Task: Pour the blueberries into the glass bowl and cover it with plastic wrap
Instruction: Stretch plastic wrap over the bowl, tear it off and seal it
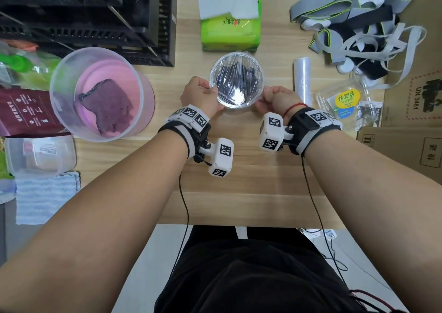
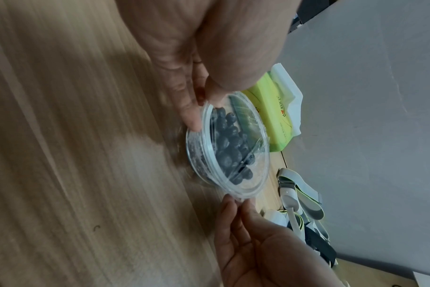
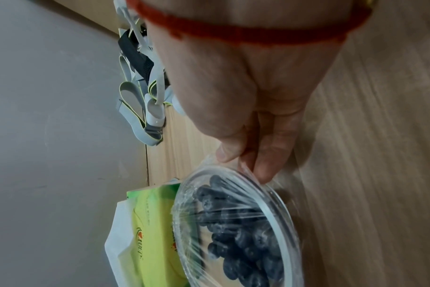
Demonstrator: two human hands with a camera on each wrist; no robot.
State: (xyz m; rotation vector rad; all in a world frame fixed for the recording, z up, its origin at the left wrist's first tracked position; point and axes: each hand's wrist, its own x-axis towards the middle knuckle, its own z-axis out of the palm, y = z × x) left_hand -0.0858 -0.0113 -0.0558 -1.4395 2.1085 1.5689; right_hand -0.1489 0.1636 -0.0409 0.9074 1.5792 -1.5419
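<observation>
both hands, left hand (image 1: pixel 201 92) and right hand (image 1: pixel 277 99), pinch plastic wrap (image 1: pixel 236 78) at the glass bowl (image 1: pixel 216 97) rim.

The glass bowl (image 1: pixel 236 80) sits at the centre of the worktop (image 1: pixel 239 181), with the blueberries (image 1: pixel 235 78) inside it and the plastic wrap (image 1: pixel 239 60) stretched over its rim. The left hand (image 1: pixel 199 95) takes its grip on the wrap at the bowl's 8 o'clock edge, the right hand (image 1: pixel 277 99) at its 4 o'clock edge. At 12 o'clock behind the bowl lies the tissue pack (image 1: pixel 230 29). At 3 o'clock lies the wrap roll (image 1: pixel 303 80), and beyond it the berry punnet (image 1: pixel 344 104). At 1 o'clock is the heap of straps (image 1: pixel 354 25). At 9 o'clock stands the tub (image 1: pixel 100 95) with a cloth (image 1: pixel 110 107) in it; the crate (image 1: pixel 91 13) is at 10 o'clock.
</observation>
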